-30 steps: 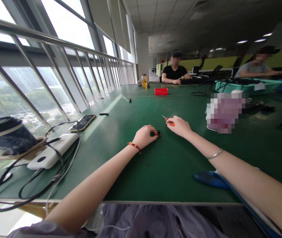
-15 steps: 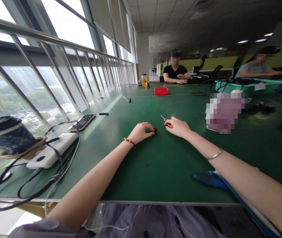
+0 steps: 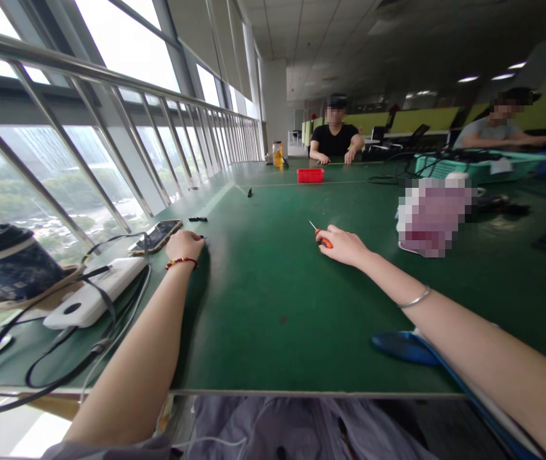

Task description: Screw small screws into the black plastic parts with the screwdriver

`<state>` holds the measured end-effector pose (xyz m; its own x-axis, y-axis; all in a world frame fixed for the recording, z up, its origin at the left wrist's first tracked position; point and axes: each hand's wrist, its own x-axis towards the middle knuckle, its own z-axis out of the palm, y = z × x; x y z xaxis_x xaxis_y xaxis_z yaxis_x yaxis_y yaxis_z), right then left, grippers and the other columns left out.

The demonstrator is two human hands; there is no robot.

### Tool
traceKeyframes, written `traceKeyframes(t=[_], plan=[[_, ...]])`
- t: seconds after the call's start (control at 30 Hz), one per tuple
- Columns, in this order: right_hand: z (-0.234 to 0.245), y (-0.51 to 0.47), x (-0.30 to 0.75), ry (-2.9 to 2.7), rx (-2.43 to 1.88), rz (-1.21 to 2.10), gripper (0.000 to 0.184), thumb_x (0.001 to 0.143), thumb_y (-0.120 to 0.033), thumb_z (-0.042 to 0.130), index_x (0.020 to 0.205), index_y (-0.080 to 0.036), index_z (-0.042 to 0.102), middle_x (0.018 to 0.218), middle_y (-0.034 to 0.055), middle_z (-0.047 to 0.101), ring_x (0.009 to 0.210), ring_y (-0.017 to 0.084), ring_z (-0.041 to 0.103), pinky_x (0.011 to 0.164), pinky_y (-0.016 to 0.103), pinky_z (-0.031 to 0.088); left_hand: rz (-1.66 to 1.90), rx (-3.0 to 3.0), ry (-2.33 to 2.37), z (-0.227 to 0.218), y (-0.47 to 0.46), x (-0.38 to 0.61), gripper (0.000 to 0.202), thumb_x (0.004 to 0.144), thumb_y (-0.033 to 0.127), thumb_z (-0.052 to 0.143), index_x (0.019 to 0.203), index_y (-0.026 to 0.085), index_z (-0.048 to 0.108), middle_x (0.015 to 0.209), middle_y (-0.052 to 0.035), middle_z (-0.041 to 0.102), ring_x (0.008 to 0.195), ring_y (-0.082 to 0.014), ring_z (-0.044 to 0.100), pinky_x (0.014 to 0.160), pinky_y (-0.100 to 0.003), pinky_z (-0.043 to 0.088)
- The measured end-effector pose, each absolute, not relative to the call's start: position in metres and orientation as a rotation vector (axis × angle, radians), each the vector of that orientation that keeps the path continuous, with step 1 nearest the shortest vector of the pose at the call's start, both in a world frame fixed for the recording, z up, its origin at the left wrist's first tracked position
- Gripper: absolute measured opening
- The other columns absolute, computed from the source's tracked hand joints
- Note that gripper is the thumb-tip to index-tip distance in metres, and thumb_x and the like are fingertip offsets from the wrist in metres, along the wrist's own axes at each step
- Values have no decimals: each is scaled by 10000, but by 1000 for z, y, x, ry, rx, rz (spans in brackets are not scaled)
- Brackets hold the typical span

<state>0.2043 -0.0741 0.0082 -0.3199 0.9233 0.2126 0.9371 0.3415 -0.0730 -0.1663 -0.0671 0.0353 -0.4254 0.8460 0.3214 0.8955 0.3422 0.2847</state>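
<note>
My left hand [image 3: 184, 245] is over the left part of the green table, beside a phone [image 3: 156, 236]. Its fingers are closed on a small black piece [image 3: 202, 237], of which only the tip shows past the fingertips. Just beyond it lies a black strip-like part [image 3: 198, 219], and farther off a smaller black part [image 3: 249, 192]. My right hand [image 3: 344, 246] rests right of the table's middle, wrapped round a screwdriver [image 3: 325, 240] with an orange handle. The thin metal shaft points away and to the left.
A white power bank [image 3: 95, 297] with cables and a dark cup [image 3: 11, 263] stand at the left. A red basket [image 3: 310, 175], a jar [image 3: 277, 155] and a teal basket [image 3: 484, 165] are farther back. A blue object [image 3: 405, 348] lies by my right forearm. Two people sit beyond.
My left hand has moved left from near the screwdriver to beside the phone, carrying the small black piece. The right hand has hardly moved. The person opposite has shifted their arms.
</note>
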Motion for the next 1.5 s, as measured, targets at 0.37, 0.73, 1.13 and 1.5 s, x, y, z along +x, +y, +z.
traceKeyframes(t=[0.37,0.73,1.13,1.5], plan=[[9,-74,205,-2415,-1671,-105,284,834,-340,429,1057,-258,584,1023,56,554,843,211,606,622,292,397,-702,-2030,-2232,22,-55,-167,260,671,409,621,791,212,742,795,-62,714,838,-252,640,772,-309,497],[9,-74,205,-2420,-1668,-98,281,835,-341,427,1060,-263,574,1057,52,554,835,202,604,637,294,407,-973,-2046,-2070,20,-49,-187,293,726,386,579,871,176,724,949,-59,707,927,-219,623,844,-289,476],[10,-75,205,-2437,-1675,-102,286,838,-343,420,1069,-259,566,1069,55,556,831,209,614,644,304,420,-812,-2024,-2275,17,-46,-182,298,703,466,615,858,235,721,832,-36,707,781,-204,637,672,-274,478],[12,-76,203,-2425,-1709,-96,305,827,-356,429,1082,-271,572,1087,57,568,843,211,617,668,313,433,-858,-2052,-2246,14,-46,-184,365,695,451,613,952,206,701,858,-49,713,803,-201,646,699,-267,491]])
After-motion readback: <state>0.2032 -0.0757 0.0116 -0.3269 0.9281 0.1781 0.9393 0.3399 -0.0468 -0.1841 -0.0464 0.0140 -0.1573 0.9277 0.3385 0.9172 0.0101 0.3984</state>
